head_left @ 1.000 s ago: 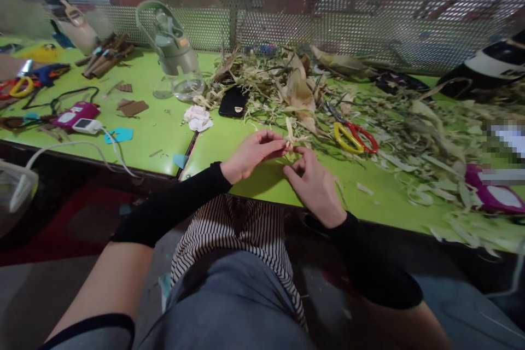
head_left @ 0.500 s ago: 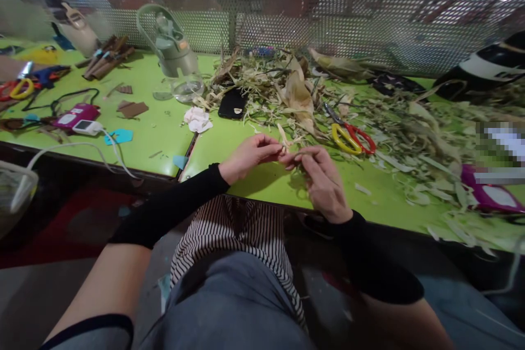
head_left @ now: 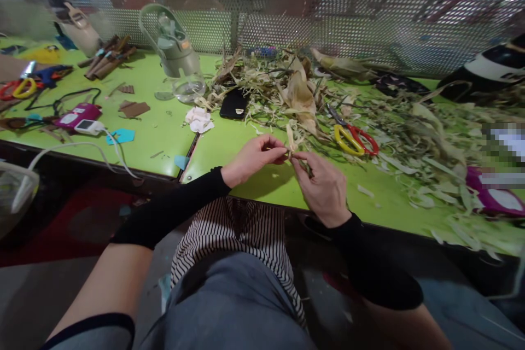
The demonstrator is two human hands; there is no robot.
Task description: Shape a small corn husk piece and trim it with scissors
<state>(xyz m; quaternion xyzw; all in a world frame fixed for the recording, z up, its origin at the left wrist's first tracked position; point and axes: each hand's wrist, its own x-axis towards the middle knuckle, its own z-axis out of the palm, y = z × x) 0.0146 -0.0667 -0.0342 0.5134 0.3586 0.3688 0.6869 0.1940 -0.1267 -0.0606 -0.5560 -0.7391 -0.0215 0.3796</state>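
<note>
My left hand (head_left: 253, 157) and my right hand (head_left: 324, 188) meet above the front edge of the green table (head_left: 164, 126). Both pinch a small pale strip of dried corn husk (head_left: 292, 142) that sticks up between the fingertips. The left fingers are curled on the strip from the left, the right thumb and fingers close on it from the right. Both forearms wear black sleeves. A pile of dried husks and shreds (head_left: 299, 93) lies just behind the hands.
Scissors with a yellow and a red handle (head_left: 351, 138) lie right of the hands. A black phone (head_left: 233, 104), a crumpled white piece (head_left: 199, 119), a clear bottle with a green lid (head_left: 177, 54), a pink device (head_left: 74, 116) and a perforated metal screen (head_left: 328, 16) stand behind.
My right hand rose from below the strip to meet the left hand's fingertips, then shifted a little. The husk strip turned between the fingers. The left hand stayed nearly still.
</note>
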